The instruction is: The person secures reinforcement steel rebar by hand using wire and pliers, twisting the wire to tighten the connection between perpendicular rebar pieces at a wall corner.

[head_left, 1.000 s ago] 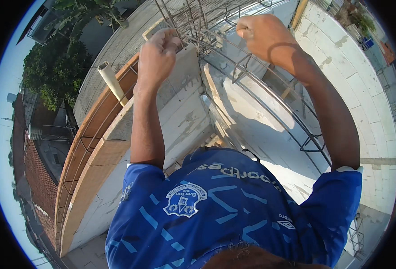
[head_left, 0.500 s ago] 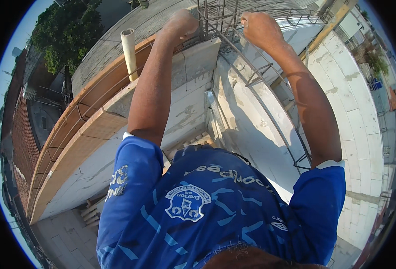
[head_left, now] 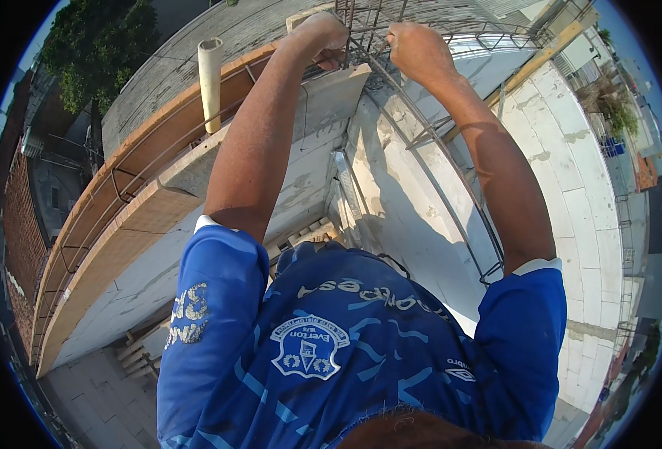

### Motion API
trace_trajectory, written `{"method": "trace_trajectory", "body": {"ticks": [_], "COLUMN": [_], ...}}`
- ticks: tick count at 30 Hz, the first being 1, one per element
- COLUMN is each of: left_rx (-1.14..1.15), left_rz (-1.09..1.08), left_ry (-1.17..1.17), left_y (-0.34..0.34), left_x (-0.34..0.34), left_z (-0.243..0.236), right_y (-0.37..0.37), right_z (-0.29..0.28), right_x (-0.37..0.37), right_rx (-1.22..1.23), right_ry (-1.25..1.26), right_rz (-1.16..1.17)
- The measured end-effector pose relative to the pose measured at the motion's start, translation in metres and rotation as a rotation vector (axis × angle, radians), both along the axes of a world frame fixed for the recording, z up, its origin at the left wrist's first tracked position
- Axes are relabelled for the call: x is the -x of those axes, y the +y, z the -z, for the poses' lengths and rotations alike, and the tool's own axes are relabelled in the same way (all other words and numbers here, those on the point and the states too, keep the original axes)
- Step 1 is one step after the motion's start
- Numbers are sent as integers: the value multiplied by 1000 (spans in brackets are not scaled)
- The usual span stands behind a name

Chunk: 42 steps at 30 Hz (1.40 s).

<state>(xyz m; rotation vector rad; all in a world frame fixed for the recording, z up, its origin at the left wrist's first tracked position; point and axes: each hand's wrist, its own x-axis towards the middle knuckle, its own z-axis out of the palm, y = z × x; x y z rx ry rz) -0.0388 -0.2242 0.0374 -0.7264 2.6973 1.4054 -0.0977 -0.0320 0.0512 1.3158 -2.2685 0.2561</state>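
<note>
My left hand (head_left: 325,37) has its fingers curled at the upright steel bars (head_left: 344,22), just above the end of a pale formwork board (head_left: 338,84). What it grips is hidden. My right hand (head_left: 419,51) is closed just right of those bars, by a horizontal rebar cage (head_left: 447,217) that runs down to the lower right between pale block walls. I cannot make out what is between its fingers. An orange-brown wooden board (head_left: 110,157) with reinforcing bars inside runs along the left, with an upright pale pipe (head_left: 210,82) beside it.
I am high over a pale block wall (head_left: 574,194) on the right and a block floor (head_left: 95,374) far below at the lower left. A timber (head_left: 541,60) crosses at the upper right. Beyond the left edge lie a grey roof (head_left: 159,90), a tree (head_left: 91,52) and a brick-red roof (head_left: 24,247).
Both forearms stretch farther up the picture. My left hand has moved up and right against the upright bars, its fingers lower behind it. The whole view has shifted slightly.
</note>
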Motion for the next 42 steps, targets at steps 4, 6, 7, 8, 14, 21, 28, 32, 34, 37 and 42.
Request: {"method": "trace_trajectory", "body": {"ticks": [4, 6, 7, 8, 14, 21, 28, 32, 34, 37, 42], "left_rx": [-22, -16, -15, -13, -63, 272, -7, 35, 28, 20, -33], "left_rz": [-55, -63, -71, -72, 29, -41, 35, 95, 111, 131, 204], "left_ry": [-42, -76, -110, -110, -82, -13, 47, 17, 16, 28, 25], "left_y": [7, 1, -3, -3, 0, 0, 4, 0, -3, 0, -22], "left_x": [0, 3, 4, 2, 1, 10, -7, -7, -3, 1, 9], "left_z": [-4, -1, 2, 2, 7, 9, 3, 5, 9, 10, 24], "right_y": [-2, -7, -10, -11, -17, -15, -7, -8, -11, -10, -18], "right_z": [4, 4, 3, 3, 4, 12, 4, 1, 6, 13, 24], "right_x": [2, -1, -2, -2, 2, 3, -7, -8, -7, -2, 3], "right_rx": [-7, -14, -27, -24, -79, -72, -81, -79, -44, -2, 31], "right_ry": [26, 17, 6, 6, 10, 88, 176, 205, 215, 222, 221], "right_rz": [-61, -64, -68, -68, -86, -76, -172, -240, -180, -149, -137]}}
